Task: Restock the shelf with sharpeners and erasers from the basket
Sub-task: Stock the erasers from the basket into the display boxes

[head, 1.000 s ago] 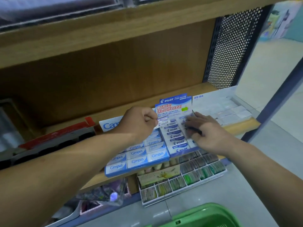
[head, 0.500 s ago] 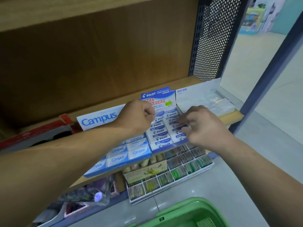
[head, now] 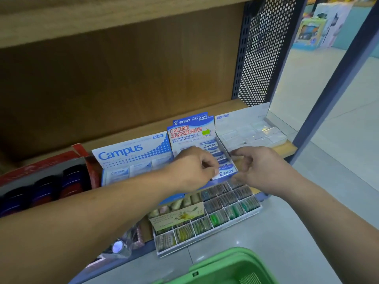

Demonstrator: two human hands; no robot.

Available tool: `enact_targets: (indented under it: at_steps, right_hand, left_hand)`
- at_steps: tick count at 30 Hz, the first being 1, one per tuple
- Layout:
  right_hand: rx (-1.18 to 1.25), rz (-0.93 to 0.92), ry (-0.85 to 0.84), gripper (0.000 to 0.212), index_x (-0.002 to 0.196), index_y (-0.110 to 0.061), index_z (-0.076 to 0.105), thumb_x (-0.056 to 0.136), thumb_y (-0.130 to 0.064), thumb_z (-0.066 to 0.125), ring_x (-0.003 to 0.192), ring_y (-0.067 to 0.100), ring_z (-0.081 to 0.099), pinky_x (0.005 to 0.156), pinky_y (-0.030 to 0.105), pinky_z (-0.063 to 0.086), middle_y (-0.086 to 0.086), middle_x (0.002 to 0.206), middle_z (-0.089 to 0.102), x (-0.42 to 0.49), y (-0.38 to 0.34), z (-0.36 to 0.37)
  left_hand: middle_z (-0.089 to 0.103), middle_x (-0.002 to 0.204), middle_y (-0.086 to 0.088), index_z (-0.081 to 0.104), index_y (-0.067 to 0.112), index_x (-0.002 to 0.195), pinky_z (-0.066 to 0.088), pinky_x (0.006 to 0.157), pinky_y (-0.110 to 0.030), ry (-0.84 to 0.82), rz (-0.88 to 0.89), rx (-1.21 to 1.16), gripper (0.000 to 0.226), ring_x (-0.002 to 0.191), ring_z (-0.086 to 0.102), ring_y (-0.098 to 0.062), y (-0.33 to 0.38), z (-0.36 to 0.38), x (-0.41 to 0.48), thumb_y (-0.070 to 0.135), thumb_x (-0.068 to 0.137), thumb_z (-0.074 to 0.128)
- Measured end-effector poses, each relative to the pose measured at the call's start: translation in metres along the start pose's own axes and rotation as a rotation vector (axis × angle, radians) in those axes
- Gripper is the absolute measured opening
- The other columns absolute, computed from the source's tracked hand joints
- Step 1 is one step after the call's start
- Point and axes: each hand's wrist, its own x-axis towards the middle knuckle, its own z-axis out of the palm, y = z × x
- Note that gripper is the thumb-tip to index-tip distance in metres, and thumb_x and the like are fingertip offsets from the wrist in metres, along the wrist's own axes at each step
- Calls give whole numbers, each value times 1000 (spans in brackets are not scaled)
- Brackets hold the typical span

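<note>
Wooden shelf (head: 205, 110) ahead of you, perforated panel (head: 258, 58) at 1 o'clock, pale floor (head: 338, 140) at 3, green basket (head: 225, 267) at 6. Your left hand (head: 192, 171) curls, pinching a Pilot eraser (head: 226, 172) at the front of the Pilot box (head: 190, 132). Your right hand (head: 264, 171) sits at the box's 3 o'clock edge, half-curled and blurred, grip unclear.

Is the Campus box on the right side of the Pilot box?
No, the Campus box stands to the left of the Pilot box, right beside it.
</note>
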Motion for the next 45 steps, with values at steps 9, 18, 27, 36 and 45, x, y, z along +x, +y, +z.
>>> enact_targets:
  at_steps: [9,18,27,36,45]
  right_hand:
    - [-222,74,87,58,126,-45,59,73,-57,78,94,11,66,83,35,56,-17,96,71,-16,-2,-3]
    - [-584,-167,-21,30,113,-33,66,93,-54,58,123,19,56,85,34,47,-9,125,56,-157,-15,21]
    - [-493,140,-808,53,135,-30,59,90,-55,65,126,18,57,101,28,46,-4,138,60,-235,41,135]
    - [-34,629,-491,51,138,-12,58,93,-34,68,118,25,60,93,25,44,12,137,61,-219,86,239]
    - [89,743,-327,44,90,-17,57,77,-51,81,81,24,59,63,29,39,0,81,60,-200,102,285]
  left_hand:
    - [71,100,1,74,18,109,56,85,-36,86,73,82,16,92,67,-19,6,1,-17,24,97,66]
    - [70,104,-2,68,23,106,57,80,-39,-257,303,495,19,98,66,-27,-6,82,-174,31,94,56]
    - [64,124,-9,64,13,125,53,91,-32,-592,-390,245,42,110,65,-27,-119,213,-252,37,91,69]
    - [39,135,0,46,22,138,46,100,-35,-303,-436,72,94,122,46,-23,-145,294,-251,67,64,84]
    - [55,118,3,53,32,127,49,82,-35,-143,-367,264,74,106,55,-22,-152,316,-236,64,66,79]
